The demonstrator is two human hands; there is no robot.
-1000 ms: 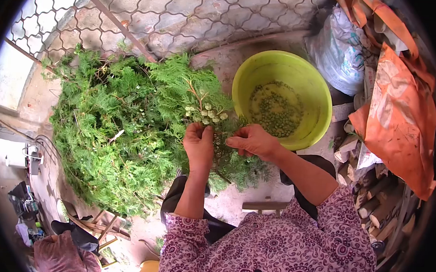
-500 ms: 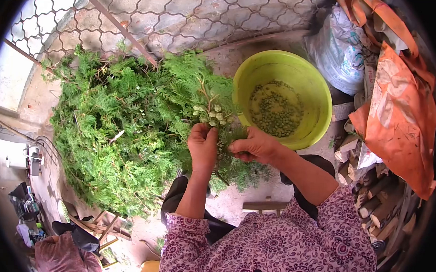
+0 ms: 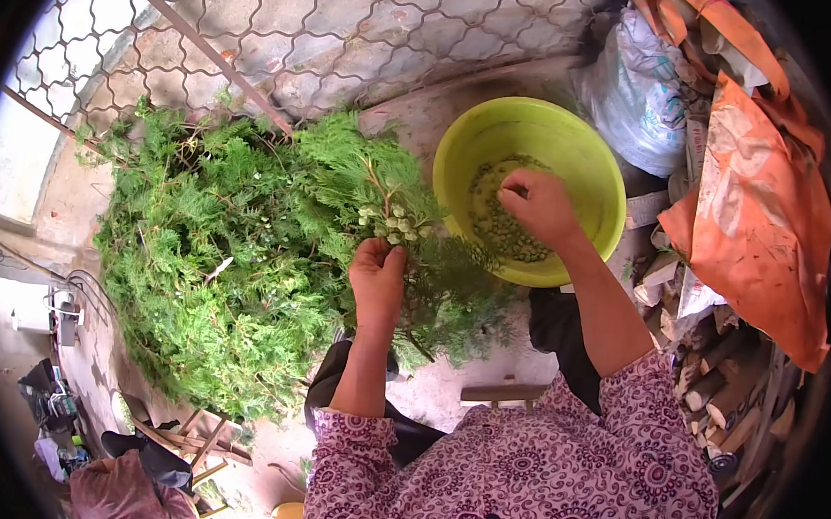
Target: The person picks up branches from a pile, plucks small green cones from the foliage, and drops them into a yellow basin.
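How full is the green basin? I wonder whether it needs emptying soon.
Far from full: small green cones cover only the bottom of the green basin, most of its inner wall bare, with the right hand over them.

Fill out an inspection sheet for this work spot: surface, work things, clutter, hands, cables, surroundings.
Surface: bare ground.
Work things: sprig with pale green cones; green heap of cut branches; yellow-green basin holding picked cones.
Clutter: orange cloth, white sack, stacked firewood.
Hands: left hand grips the sprig; right hand is over the basin, fingers curled.
Cables: nothing seen.
Surroundings: metal lattice grille behind the heap.
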